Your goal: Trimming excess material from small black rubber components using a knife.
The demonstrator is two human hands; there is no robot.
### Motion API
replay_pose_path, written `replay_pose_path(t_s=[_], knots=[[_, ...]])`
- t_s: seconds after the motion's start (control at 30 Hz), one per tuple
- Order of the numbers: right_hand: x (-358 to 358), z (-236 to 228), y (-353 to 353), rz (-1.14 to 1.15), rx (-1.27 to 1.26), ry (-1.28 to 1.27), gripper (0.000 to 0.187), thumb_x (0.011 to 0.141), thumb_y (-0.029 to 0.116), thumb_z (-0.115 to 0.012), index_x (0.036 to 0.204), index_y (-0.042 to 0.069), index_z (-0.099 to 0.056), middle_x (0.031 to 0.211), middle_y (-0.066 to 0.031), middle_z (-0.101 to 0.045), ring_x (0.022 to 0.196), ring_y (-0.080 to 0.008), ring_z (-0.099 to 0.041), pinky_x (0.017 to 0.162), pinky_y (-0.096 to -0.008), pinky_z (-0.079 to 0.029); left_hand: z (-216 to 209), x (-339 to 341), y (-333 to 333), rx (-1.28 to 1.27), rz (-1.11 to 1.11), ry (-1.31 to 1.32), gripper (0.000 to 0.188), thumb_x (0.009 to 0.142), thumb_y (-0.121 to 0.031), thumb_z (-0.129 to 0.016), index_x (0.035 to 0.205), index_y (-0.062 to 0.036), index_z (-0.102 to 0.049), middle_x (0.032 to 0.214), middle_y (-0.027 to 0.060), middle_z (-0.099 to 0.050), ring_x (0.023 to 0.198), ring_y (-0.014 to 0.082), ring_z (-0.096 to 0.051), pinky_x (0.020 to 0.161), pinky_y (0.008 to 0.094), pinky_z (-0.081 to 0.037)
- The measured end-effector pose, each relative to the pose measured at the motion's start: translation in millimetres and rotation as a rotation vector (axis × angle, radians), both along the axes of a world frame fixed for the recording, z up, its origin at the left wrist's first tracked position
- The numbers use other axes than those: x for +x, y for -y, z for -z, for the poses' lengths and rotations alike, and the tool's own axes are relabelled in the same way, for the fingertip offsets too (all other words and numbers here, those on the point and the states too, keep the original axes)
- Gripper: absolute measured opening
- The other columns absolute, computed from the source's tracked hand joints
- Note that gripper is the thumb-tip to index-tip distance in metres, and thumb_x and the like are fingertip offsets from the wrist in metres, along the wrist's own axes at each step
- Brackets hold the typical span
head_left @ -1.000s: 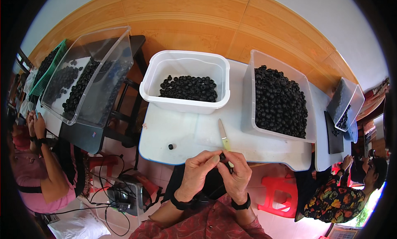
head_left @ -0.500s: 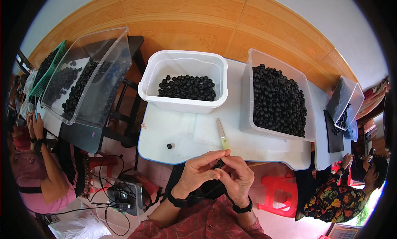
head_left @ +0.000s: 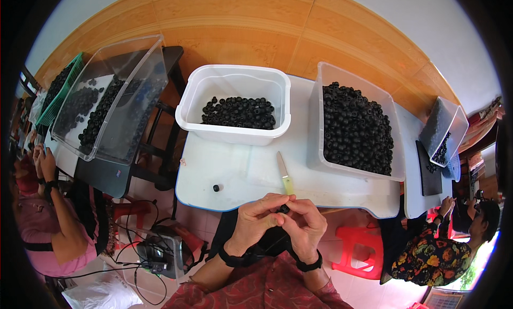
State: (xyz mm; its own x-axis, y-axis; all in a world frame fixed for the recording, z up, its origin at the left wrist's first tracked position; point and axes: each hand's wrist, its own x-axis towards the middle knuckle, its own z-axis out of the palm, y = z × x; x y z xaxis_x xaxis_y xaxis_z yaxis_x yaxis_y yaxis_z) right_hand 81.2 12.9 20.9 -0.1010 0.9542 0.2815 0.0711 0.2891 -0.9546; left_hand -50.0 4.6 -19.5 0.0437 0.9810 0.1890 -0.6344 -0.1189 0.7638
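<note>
Between the fingertips of both hands is a small black round piece, held over the near edge of the white table. My left hand pinches it from one side and my right hand from the other, so the fingers cover part of it. Just beyond my fingertips lies a small knife with a bare blade and pale yellow-green handle, its blade pointing away. A single black piece rests on the table to the left.
At the back stands a white tub holding many black pieces. To its right, a translucent bin is piled with more. A clear bin sits on the left table. People work on both sides; a red stool stands at right.
The black piece has been turned slightly between my fingertips. Both hands stay in nearly the same place, and the whole view has shifted a little.
</note>
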Motion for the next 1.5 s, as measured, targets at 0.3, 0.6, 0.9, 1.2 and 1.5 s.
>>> replay_pose_path(t_s=[0.3,0.6,0.9,1.2,1.5], knots=[[4,0,-3,-0.105,-0.079,-0.208,0.034,0.077,-0.003,-0.074,0.110,-0.001,-0.065,0.101,-0.0099,-0.065,0.079,-0.0123,-0.061,0.069,-0.0229,-0.050,-20,2,1,-0.022,-0.130,0.096,0.033,0.092,-0.018,-0.062,0.119,0.0008,-0.062,0.119,0.0161,-0.061,0.101,0.0201,-0.060,0.085,0.0315,-0.051],[3,-2,-6,-0.195,-0.067,-0.219,0.034,0.079,0.001,-0.074,0.112,0.000,-0.066,0.108,-0.0101,-0.061,0.088,-0.0139,-0.056,0.080,-0.0254,-0.048,-40,-11,6,-0.303,-0.088,-0.130,0.025,0.094,-0.009,-0.060,0.116,0.0020,-0.064,0.087,0.0051,-0.066,0.071,0.0073,-0.059,0.061,0.0196,-0.050],[6,-7,-6,-0.160,-0.071,0.004,0.035,0.077,0.001,-0.076,0.111,0.001,-0.068,0.100,-0.0046,-0.054,0.086,-0.0125,-0.055,0.077,-0.0236,-0.047,-29,-14,6,-0.390,-0.061,-0.042,0.020,0.091,-0.010,-0.064,0.104,0.0052,-0.068,0.083,0.0075,-0.067,0.067,0.0103,-0.060,0.057,0.0218,-0.051],[-2,-8,-3,-0.052,-0.144,-0.019,0.027,0.075,-0.001,-0.076,0.100,0.005,-0.069,0.088,-0.0040,-0.059,0.076,-0.0129,-0.060,0.068,-0.0238,-0.049,-30,-12,5,-0.416,-0.093,0.009,0.018,0.090,-0.011,-0.067,0.099,0.0044,-0.069,0.081,0.0068,-0.068,0.066,0.0096,-0.060,0.058,0.0209,-0.050],[-8,-17,10,0.095,0.143,0.382,0.018,0.076,-0.001,-0.075,0.090,0.004,-0.065,0.086,-0.0110,-0.065,0.073,-0.0198,-0.066,0.059,-0.0275,-0.052,-23,-3,7,-0.404,-0.156,0.117,0.016,0.090,-0.004,-0.065,0.103,0.0040,-0.067,0.085,0.0060,-0.067,0.069,0.0085,-0.059,0.063,0.0195,-0.050]])
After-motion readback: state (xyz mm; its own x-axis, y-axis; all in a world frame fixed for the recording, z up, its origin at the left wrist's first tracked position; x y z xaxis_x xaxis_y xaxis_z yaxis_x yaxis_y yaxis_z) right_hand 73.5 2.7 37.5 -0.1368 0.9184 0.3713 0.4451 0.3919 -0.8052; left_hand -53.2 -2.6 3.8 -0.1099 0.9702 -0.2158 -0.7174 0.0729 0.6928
